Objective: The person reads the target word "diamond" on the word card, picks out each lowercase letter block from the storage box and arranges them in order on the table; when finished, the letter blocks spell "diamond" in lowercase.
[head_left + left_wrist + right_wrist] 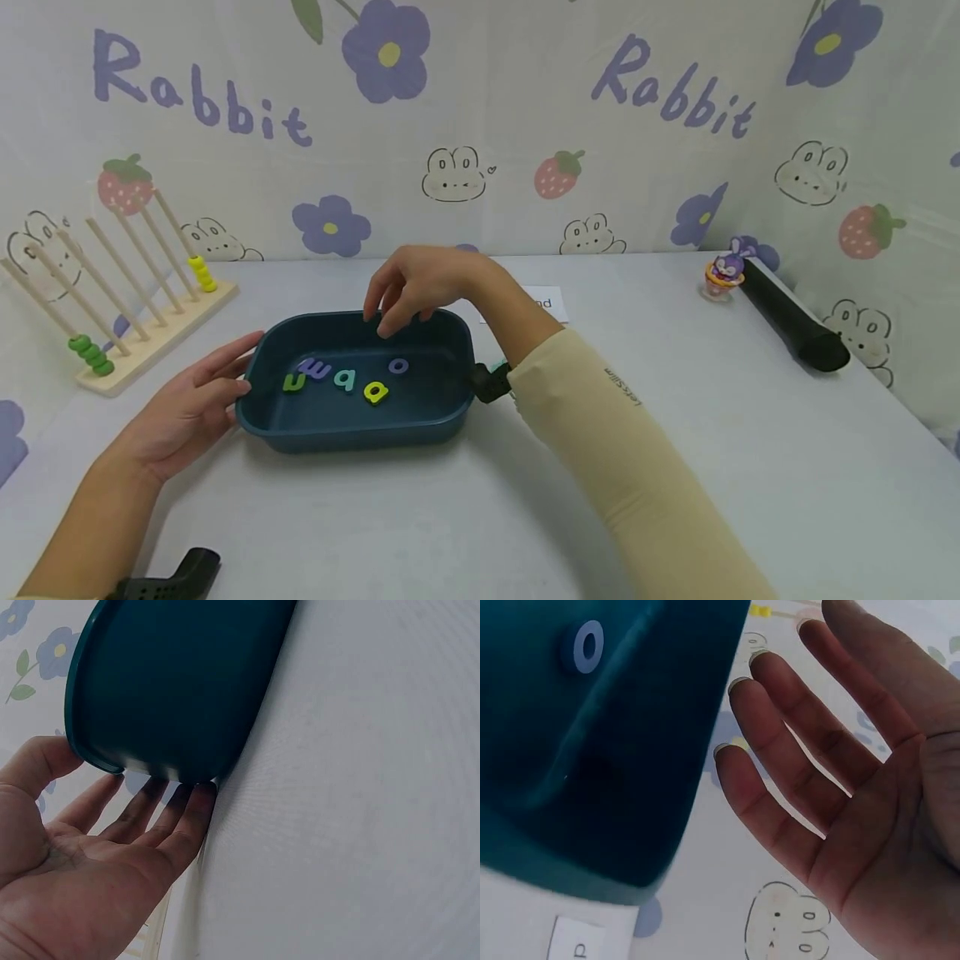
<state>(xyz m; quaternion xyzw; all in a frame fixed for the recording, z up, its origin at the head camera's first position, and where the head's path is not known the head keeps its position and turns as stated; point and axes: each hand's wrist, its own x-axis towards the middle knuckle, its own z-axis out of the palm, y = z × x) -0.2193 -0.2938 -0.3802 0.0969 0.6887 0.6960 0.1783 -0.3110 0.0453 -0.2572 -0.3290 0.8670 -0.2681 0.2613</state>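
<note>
A dark blue-green basin (360, 437) stands on the table. Inside it lie several letter pieces: a green "u" or "n" (295, 382), a purple "m" (318, 369), a teal "q" (344, 380), a yellow "a" (376, 392) and a purple "o" (398, 366). My left hand (191, 400) holds the basin's left end, its thumb at the rim and its fingertips against the outer wall. Over the far rim hangs my right hand (427, 283), fingers loosely bent. In the right wrist view nothing is between those fingers, and they are apart from the purple "o".
Behind my right forearm, a white card (551, 302) with printed letters is partly hidden. At the left stands a wooden peg rack (161, 329) with green and yellow beads. A small purple figurine (726, 271) and a black-and-white object (795, 321) are at the right.
</note>
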